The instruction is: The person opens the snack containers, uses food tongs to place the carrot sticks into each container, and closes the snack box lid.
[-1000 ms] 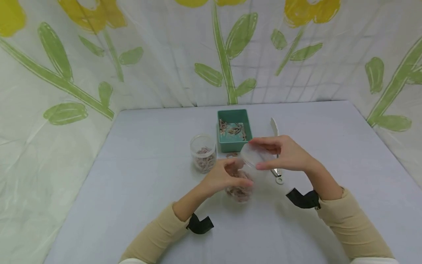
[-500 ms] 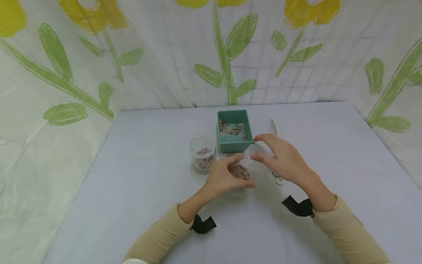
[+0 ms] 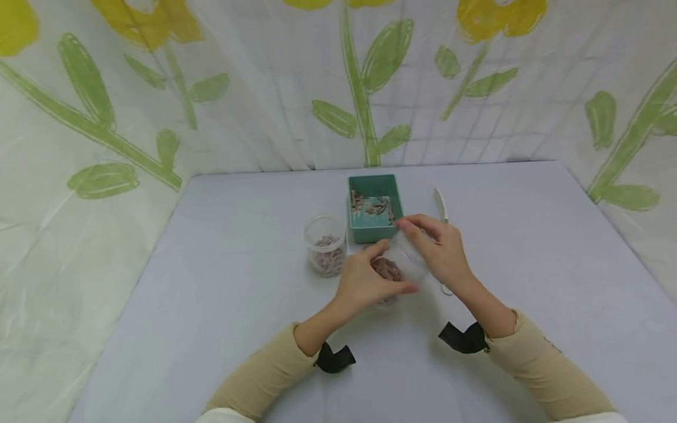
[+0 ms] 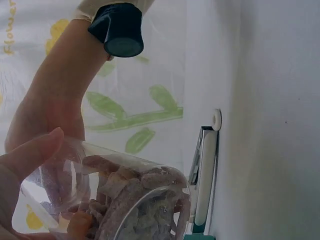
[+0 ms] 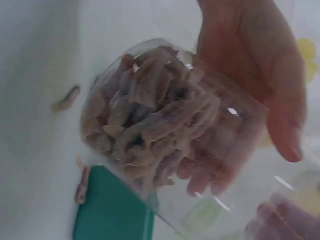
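Observation:
My left hand (image 3: 365, 279) grips a clear plastic jar (image 3: 388, 270), thumb and fingers around its side. Brownish dried strips (image 5: 160, 110) fill much of the jar, which is tilted in both wrist views. In the head view my right hand (image 3: 443, 249) pinches a clear round lid (image 3: 412, 249) by its upper edge, with thumb and fingertips together. The lid stands tilted, close to the jar's right side. Through clear plastic, the right fingers (image 5: 280, 215) show in the right wrist view's lower corner.
Left of my hands stands a second clear jar (image 3: 325, 247), lidless, with more strips. Behind is a green rectangular box (image 3: 374, 235) holding several strips. Metal-and-white tongs (image 4: 206, 170) with an end ring lie to the right. A loose strip (image 5: 66, 98) lies on the table.
My right hand has moved left and changed from a wide grasp on the lid to a fingertip pinch, with the lid tipped up more. The left hand has shifted slightly right, tilting the jar.

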A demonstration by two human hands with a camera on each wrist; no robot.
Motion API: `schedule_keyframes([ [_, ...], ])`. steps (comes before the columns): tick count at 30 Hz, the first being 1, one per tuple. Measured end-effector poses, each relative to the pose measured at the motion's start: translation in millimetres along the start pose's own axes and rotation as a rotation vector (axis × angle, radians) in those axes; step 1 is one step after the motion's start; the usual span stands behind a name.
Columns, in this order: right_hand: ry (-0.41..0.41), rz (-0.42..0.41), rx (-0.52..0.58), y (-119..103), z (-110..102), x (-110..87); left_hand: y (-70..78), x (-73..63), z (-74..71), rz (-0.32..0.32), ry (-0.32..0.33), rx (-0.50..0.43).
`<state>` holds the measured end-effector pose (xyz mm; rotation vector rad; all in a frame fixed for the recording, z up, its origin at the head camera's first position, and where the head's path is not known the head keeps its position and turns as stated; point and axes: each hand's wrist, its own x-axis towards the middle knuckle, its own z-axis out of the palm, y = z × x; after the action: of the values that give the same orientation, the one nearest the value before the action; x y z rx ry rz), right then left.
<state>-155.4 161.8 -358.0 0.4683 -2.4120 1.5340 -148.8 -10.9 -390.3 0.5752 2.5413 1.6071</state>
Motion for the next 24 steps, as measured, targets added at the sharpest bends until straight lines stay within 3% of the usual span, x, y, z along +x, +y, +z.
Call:
schedule_keyframes([
  [6,-0.187,0.157,-0.056,-11.6,-15.3,-0.2,-0.3,1.3,-6.4,-0.088,-0.006,-0.068],
  [10,-0.259,0.186,-0.087,-13.6,-30.1,-1.9,-2.0,3.1,-11.1,-0.113,0.028,-0.099],
  [14,-0.290,0.193,-0.034,-10.2,-45.1,-1.0,-3.9,4.8,-15.2,-0.145,0.043,-0.202],
  [16,-0.308,0.153,0.015,-4.0,-50.4,1.3,-4.5,5.3,-17.9,-0.153,0.013,-0.250],
  [19,-0.393,0.015,0.152,10.5,-52.7,6.6,-5.6,6.7,-21.4,-0.118,-0.109,-0.274],
  [22,-0.544,-0.135,0.305,25.7,-47.9,11.2,-8.3,8.7,-21.4,-0.019,-0.249,-0.261],
  [24,-0.583,-0.183,0.346,30.2,-42.3,11.0,-10.1,9.6,-19.3,0.041,-0.284,-0.244],
])
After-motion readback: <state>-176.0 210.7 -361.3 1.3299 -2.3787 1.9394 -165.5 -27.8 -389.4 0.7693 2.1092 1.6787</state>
